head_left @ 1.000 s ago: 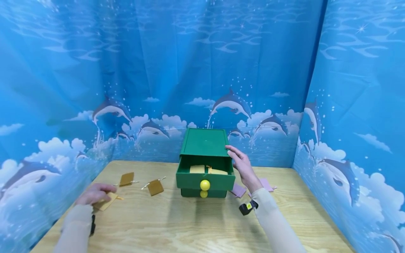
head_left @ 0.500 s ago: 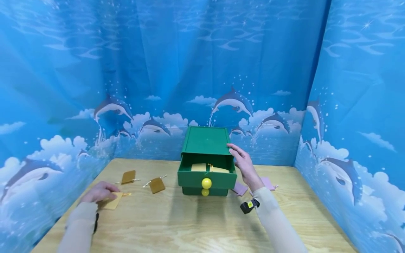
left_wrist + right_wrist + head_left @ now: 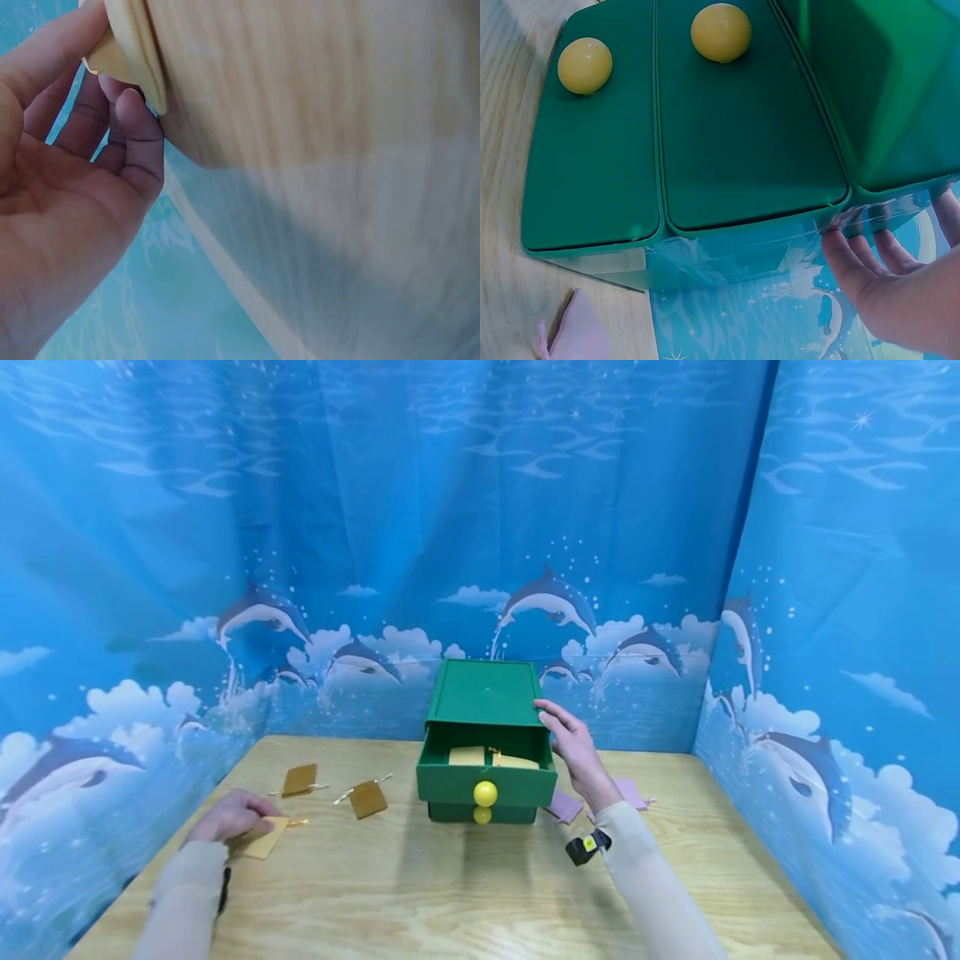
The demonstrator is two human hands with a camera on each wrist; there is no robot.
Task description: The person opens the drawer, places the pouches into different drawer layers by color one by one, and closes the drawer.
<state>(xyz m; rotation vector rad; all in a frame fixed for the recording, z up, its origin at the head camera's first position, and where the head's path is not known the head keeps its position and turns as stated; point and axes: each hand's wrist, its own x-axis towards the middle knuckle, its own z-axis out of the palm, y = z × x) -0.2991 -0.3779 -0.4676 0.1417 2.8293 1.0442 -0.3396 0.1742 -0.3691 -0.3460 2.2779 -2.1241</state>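
My left hand [image 3: 228, 818] pinches a pale yellow drawstring pouch [image 3: 264, 841] at the left of the table; in the left wrist view the thumb and fingers hold the folded pouch [image 3: 131, 45] by its edge. In the middle stands a green drawer box [image 3: 487, 693] with its top drawer [image 3: 450, 785] pulled out. Two pale yellow pouches [image 3: 467, 757] lie inside that drawer. With its fingers extended, my right hand [image 3: 573, 752] rests against the box's right side; the right wrist view has its fingertips along the clear side wall [image 3: 780, 251].
Two brown pouches [image 3: 368, 799] with white cords lie between the left hand and the box. Right of the box are lilac pouches [image 3: 565, 806], partly behind the right arm. Lower drawers with yellow knobs [image 3: 585, 66] are closed. A blue dolphin curtain [image 3: 375, 527] surrounds the wooden table [image 3: 420, 902].
My left hand has shifted slightly to the right with the yellow pouch, which now lies turned a little, its cord pointing right. The right hand has stayed at the box.
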